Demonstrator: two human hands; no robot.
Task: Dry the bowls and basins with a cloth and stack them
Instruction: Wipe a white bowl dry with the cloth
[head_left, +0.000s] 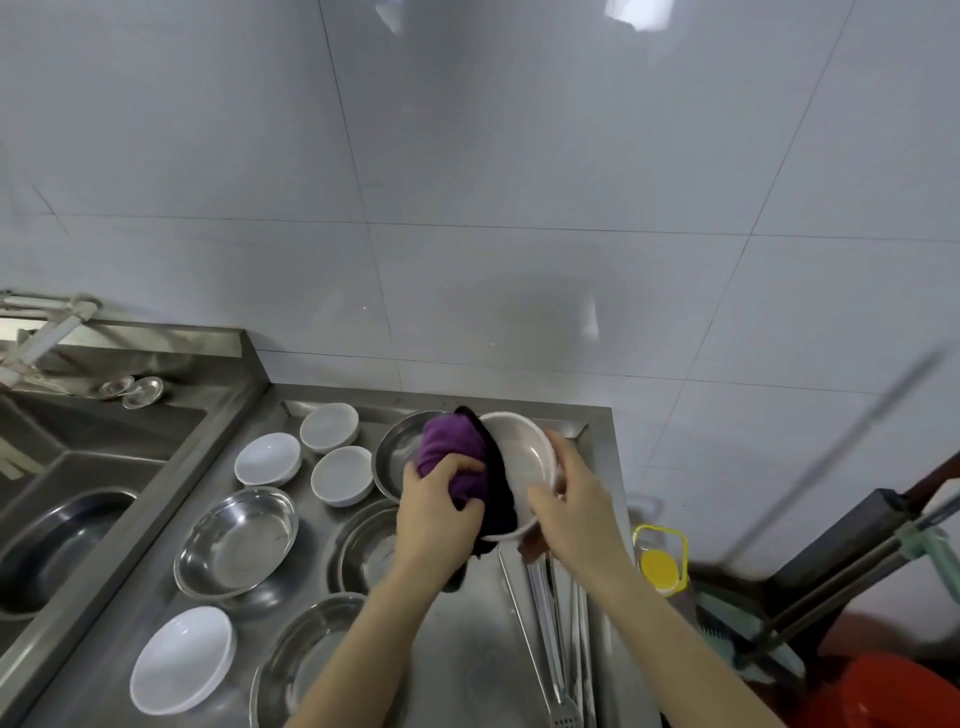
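Note:
My right hand (574, 504) holds a white bowl (524, 457) tilted up above the steel counter (483, 670). My left hand (434, 506) is bunched on a purple and black cloth (457, 457), which presses against the bowl's left rim. On the counter stand three small white bowls (329, 426) (267, 459) (343, 475) and a larger white bowl (182, 660) at the front left. Steel basins lie around them: one (236, 540) at the left, one (363, 551) in the middle, one (296, 670) at the front, and one (397, 452) behind the cloth.
A sink (78, 467) with a dark steel basin (52, 551) lies to the left. Long metal tongs (550, 639) rest on the counter's right side. Beyond the right edge stand a yellow-lidded bottle (660, 564), mop handles (841, 582) and a red bucket (883, 696).

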